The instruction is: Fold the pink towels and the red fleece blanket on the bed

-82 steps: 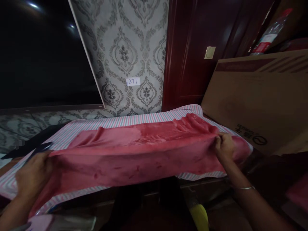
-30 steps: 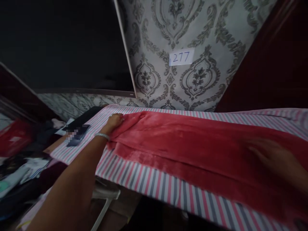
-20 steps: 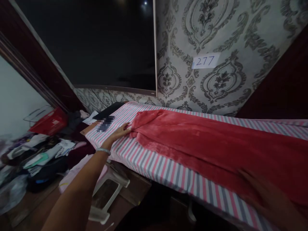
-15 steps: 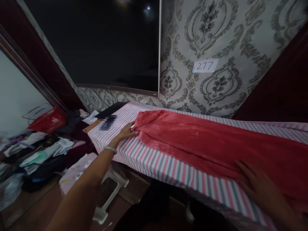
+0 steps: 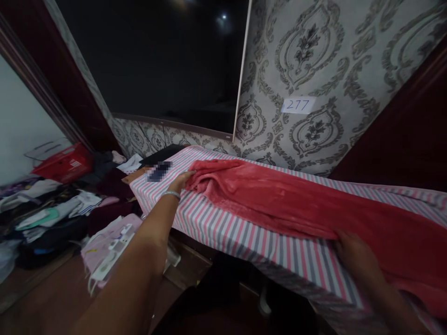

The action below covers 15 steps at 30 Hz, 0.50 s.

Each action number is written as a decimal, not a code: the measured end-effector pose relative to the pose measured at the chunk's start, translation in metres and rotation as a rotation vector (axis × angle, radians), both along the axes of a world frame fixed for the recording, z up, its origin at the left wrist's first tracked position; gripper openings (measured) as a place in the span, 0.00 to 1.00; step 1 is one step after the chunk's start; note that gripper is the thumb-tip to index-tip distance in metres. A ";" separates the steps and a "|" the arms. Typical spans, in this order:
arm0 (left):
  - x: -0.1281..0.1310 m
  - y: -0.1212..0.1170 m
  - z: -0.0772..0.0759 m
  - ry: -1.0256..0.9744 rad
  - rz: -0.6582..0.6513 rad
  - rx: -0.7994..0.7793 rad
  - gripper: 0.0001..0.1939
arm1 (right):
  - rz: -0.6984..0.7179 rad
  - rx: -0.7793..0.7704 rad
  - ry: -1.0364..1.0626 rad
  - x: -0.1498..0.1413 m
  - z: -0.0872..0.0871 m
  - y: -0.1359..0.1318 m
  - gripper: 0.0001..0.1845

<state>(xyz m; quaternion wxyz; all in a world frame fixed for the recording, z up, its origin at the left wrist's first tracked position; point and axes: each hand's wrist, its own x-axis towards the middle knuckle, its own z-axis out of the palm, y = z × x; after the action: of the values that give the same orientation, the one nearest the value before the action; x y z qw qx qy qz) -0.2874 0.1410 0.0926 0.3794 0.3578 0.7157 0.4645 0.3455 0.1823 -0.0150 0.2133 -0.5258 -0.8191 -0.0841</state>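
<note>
Left hand [image 5: 183, 179]: grabbing the red cloth [image 5: 289, 197] — that end's all bunched
Right hand [image 5: 354, 255]: pinching its near edge
Striped sheet [image 5: 230, 237]: spread under the red cloth

Passable along the near edge of the striped surface [image 5: 226, 228], over a bare strip between the left forearm [image 5: 150, 242] and the right hand [image 5: 354, 253]. Filled through the middle, out to the right, by red fabric [image 5: 296, 195]. Tighter along the far edge, pinched between fabric and wall [image 5: 317, 60]. Roomier toward the left edge, over a bare patch between the left hand [image 5: 184, 179] and a dark, partly blurred item [image 5: 159, 172]. Blocked at the far left corner by a flat black object [image 5: 160, 154].
</note>
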 end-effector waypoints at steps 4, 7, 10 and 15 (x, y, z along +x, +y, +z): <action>-0.008 -0.007 0.015 -0.154 -0.039 0.005 0.26 | 0.020 0.010 -0.007 0.003 -0.006 0.001 0.22; -0.002 -0.008 0.010 -0.202 -0.061 -0.006 0.26 | -0.018 0.039 -0.060 -0.002 -0.009 -0.003 0.22; 0.012 -0.012 -0.005 -0.208 -0.087 -0.029 0.26 | -0.076 0.061 -0.110 -0.010 -0.008 -0.010 0.21; 0.026 -0.016 -0.010 -0.171 -0.133 0.058 0.24 | -0.083 0.027 -0.095 -0.018 0.005 -0.016 0.21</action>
<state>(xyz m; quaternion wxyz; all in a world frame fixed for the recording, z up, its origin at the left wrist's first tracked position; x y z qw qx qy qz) -0.2610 0.1253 0.0827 0.4583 0.3745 0.6417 0.4878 0.3277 0.1659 -0.0096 0.1775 -0.5520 -0.8045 -0.1289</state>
